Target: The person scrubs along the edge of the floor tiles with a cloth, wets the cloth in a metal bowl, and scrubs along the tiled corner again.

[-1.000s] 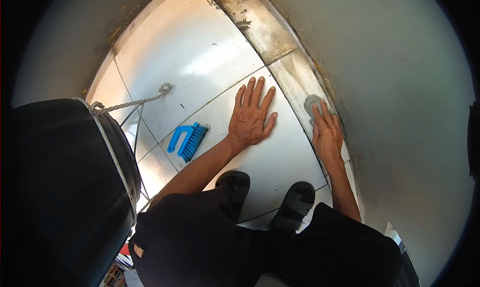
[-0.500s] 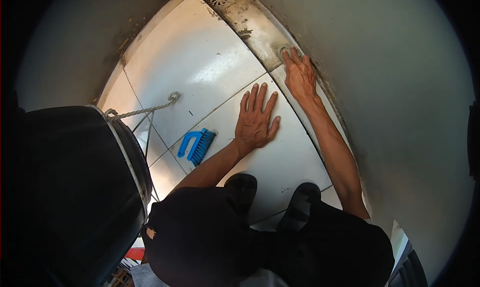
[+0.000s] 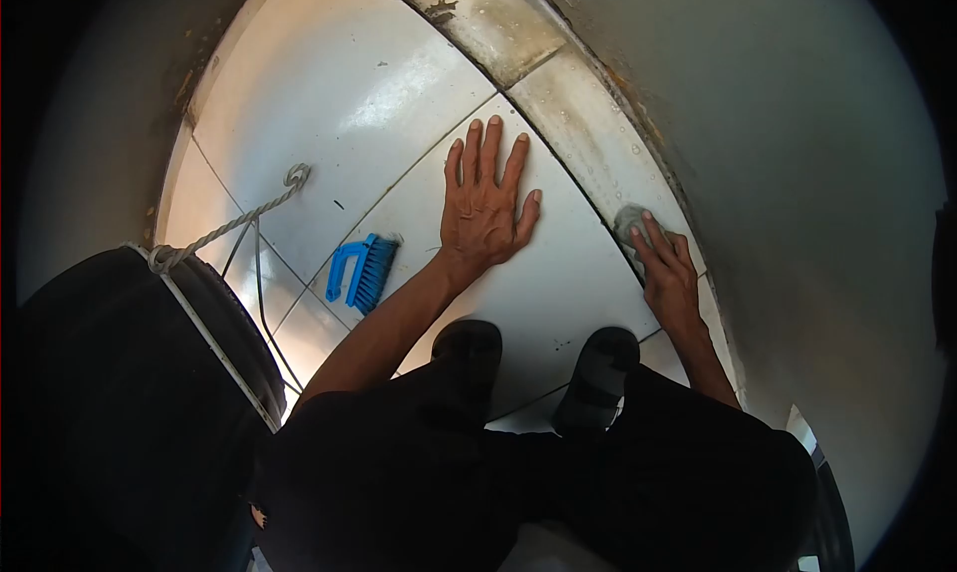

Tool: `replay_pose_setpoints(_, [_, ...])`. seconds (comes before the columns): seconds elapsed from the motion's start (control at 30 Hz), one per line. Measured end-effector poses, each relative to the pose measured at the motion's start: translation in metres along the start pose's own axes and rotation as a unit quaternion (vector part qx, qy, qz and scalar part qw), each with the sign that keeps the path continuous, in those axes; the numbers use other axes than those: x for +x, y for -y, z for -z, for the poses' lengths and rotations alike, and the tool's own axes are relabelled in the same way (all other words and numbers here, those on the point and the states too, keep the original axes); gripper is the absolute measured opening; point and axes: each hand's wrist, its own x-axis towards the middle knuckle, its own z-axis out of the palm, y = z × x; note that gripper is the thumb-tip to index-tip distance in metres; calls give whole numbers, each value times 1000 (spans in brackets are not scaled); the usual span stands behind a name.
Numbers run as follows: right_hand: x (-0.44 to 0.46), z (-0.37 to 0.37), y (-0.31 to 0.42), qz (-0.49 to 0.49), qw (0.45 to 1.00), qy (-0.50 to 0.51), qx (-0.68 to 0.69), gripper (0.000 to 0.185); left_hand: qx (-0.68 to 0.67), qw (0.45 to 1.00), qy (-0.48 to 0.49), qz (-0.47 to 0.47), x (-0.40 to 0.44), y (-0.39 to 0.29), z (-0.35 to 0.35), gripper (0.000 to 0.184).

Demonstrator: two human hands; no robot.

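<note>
My left hand lies flat on the white floor tile, fingers spread and nothing under them that shows. To its right, my right hand presses a grey pad with its fingertips against the stained tile strip beside the wall. Water drops dot that strip above the pad. A blue brush rests on the floor left of my left forearm, its bristles facing right.
A large black container stands at the left, with a pale rope stretching from it over the tiles. Grey walls curve up on both sides. My sandalled feet are below my hands.
From half a second ago, my right hand and the grey pad have come back down the strip, nearer my body. My left hand has stayed flat on the tile. The camera view has shifted somewhat.
</note>
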Motion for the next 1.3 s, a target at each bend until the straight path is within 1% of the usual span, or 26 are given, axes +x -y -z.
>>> replay_pose_setpoints(0.13, [131,-20,37,29,999,-13,10,59,0,1000,-15,-4,1,-1,1,67])
replay_pose_setpoints(0.17, [164,-24,45,55,998,-20,6,57,4,1000,-15,-7,0,0,2,67])
replay_pose_setpoints(0.2, [191,-29,53,77,996,-37,30,55,4,1000,-13,-7,1,0,3,67])
replay_pose_setpoints(0.27, [222,-33,62,89,995,-46,24,55,3,1000,-12,-7,1,-3,1,67])
replay_pose_setpoints(0.3, [227,-32,62,99,993,-54,17,55,3,1000,-14,-6,1,-3,0,67])
replay_pose_setpoints(0.37, [199,-24,56,81,996,-38,19,54,4,1000,-15,-9,2,-1,0,67])
replay_pose_setpoints(0.4, [173,-19,50,72,997,-30,9,54,4,1000,-16,-7,2,-2,1,67])
replay_pose_setpoints(0.47, [108,-5,36,21,999,39,-17,56,-1,1000,-15,-4,-1,0,-1,66])
replay_pose_setpoints(0.57, [-4,14,1,0,997,70,-20,64,-7,1000,-9,2,-1,0,-4,67])
replay_pose_setpoints(0.63, [-20,15,0,-11,997,74,-13,66,-7,1000,-4,4,0,0,-2,67])
replay_pose_setpoints(0.67, [-22,13,-1,0,998,63,-15,66,-7,1000,-4,1,1,0,-2,68])
replay_pose_setpoints(0.73, [0,6,2,28,999,40,-23,66,-8,1000,-3,-3,1,-1,-4,68])
replay_pose_setpoints(0.8, [62,-7,17,49,998,26,13,66,-5,1000,-5,-2,1,-1,-2,68])
replay_pose_setpoints(0.87, [134,-14,42,45,998,40,15,64,0,1000,-11,-5,2,-2,-1,68])
replay_pose_setpoints(0.93, [192,-15,53,69,998,6,-10,56,7,1000,-13,-8,2,0,1,67])
replay_pose_setpoints(0.97, [212,-23,50,89,996,-20,0,54,8,1000,-18,-8,3,0,1,67])
replay_pose_setpoints(1.03, [215,-25,45,123,991,-48,-34,50,3,1000,-19,-16,1,-3,0,66])
replay_pose_setpoints(1.07, [203,-24,39,120,991,-51,-36,50,8,1000,-24,-16,2,-1,-2,65])
replay_pose_setpoints(1.13, [152,-9,31,52,998,-12,22,47,7,999,-35,-11,0,-1,-3,63])
replay_pose_setpoints(1.2, [82,10,15,-4,998,25,54,45,6,999,-36,-13,0,0,-3,63])
replay_pose_setpoints(1.3, [-40,29,-14,-22,1000,17,10,44,17,999,-31,-11,0,-1,-4,63])
